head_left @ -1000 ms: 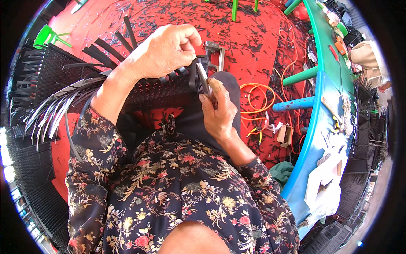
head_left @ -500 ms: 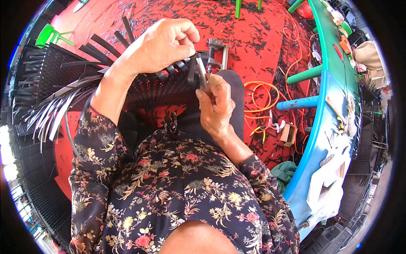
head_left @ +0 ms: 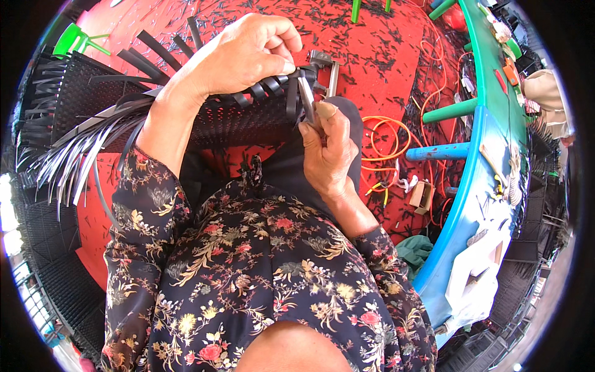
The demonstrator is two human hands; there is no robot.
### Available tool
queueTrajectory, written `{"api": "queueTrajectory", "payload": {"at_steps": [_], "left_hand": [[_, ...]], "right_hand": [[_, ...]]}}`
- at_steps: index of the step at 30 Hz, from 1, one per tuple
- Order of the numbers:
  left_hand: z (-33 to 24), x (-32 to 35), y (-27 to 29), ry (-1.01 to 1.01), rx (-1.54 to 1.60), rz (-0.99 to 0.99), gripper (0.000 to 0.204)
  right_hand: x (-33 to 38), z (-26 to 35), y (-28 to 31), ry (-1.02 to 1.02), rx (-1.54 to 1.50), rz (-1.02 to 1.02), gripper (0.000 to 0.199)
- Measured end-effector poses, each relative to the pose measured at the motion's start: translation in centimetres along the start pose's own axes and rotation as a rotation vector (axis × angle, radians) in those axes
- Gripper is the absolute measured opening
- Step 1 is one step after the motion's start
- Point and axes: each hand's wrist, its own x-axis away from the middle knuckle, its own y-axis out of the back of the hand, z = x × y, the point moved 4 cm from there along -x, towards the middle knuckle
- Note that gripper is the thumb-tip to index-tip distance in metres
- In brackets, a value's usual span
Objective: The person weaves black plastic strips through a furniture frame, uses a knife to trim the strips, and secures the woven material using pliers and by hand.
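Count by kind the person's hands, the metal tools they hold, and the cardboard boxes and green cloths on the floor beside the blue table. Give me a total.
Hands: 2 (left hand, right hand)
Metal tool: 1, in the right hand
Cardboard box: 1
Green cloth: 1
Total: 5

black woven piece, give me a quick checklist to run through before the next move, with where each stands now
1. Metal tool held in the right hand: ok, thumb and fingers close on it.
2. Left hand well clear of the tool's upper end: not ok, the thumb tip looks very near it.
3. Left fingers pinching a strip: cannot tell, the contact is too small to make out.
4. Black strips on the woven piece all lying flat: not ok, several stick up.
5. Both hands clear of the table: ok, it stands off to the right.
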Motion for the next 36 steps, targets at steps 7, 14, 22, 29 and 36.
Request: {"api": "queueTrajectory", "payload": {"at_steps": [7,14,22,29,36], "left_hand": [[0.1,-0.5,0.0,-0.004,0.008,0.024,0.019],[0.3,-1.3,-0.2,0.072,0.001,0.053,0.018],[0.3,-1.3,-0.1,0.081,0.006,0.048,0.018],[0.7,-1.4,-0.2,0.075,0.013,0.018,0.017],[1.2,-1.4,-0.2,0.099,0.151,0.042,0.019]], "right_hand": [[0.1,-2.2,-0.6,0.154,-0.002,-0.042,0.034],[0.6,-0.3,-1.8,-0.485,-0.827,0.149,0.031],[-1.3,1.6,-0.2,-0.669,-0.605,0.233,0.025],[-1.4,1.8,-0.2,-0.719,-0.723,0.256,0.021],[-2.0,1.6,-0.6,-0.705,-0.681,0.273,0.021]]}}
